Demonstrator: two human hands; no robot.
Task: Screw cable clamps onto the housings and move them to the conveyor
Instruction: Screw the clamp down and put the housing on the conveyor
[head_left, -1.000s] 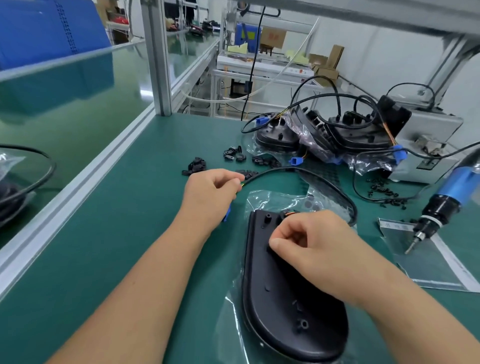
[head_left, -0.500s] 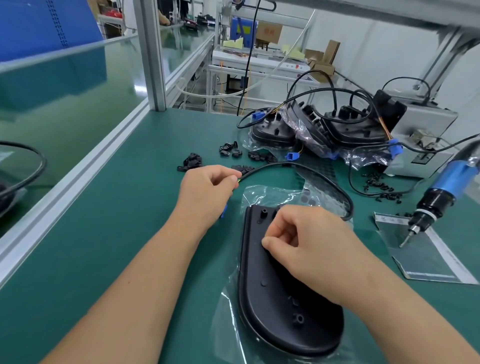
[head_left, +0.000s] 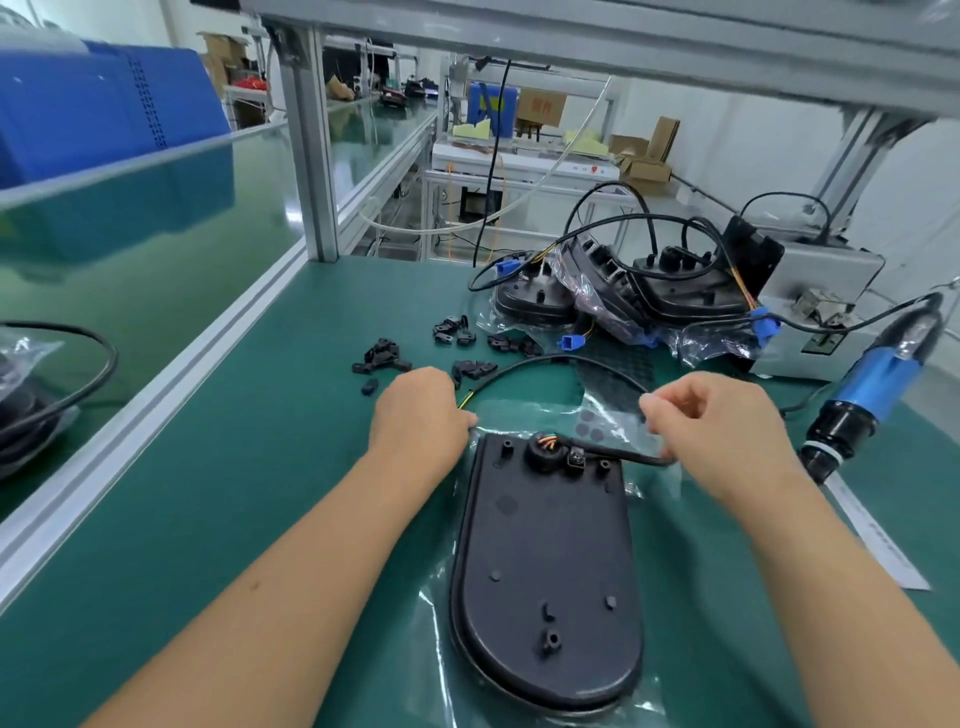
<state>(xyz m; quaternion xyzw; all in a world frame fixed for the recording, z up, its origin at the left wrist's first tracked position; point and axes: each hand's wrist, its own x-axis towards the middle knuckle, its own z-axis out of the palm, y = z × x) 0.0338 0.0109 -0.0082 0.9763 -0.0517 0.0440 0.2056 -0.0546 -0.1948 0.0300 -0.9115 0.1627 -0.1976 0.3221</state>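
The housing (head_left: 545, 561) lies flat on plastic film on the green bench (head_left: 234, 467), a clamp (head_left: 575, 459) at its top end; the left hand (head_left: 418, 415) curls round the cable (head_left: 540, 361); the right hand (head_left: 727, 431) is loosely curled just above the cable's bend, grip unclear; loose clamps (head_left: 382, 356) lie beyond.

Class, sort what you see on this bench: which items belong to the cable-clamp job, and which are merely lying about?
Job:
- oval black plastic housing
- its black cable
- loose black plastic clamps
- blue electric screwdriver
- waiting bagged housings
- green conveyor belt

Lying about:
- blue plastic crate
- brown cardboard boxes
- yellow foam pieces
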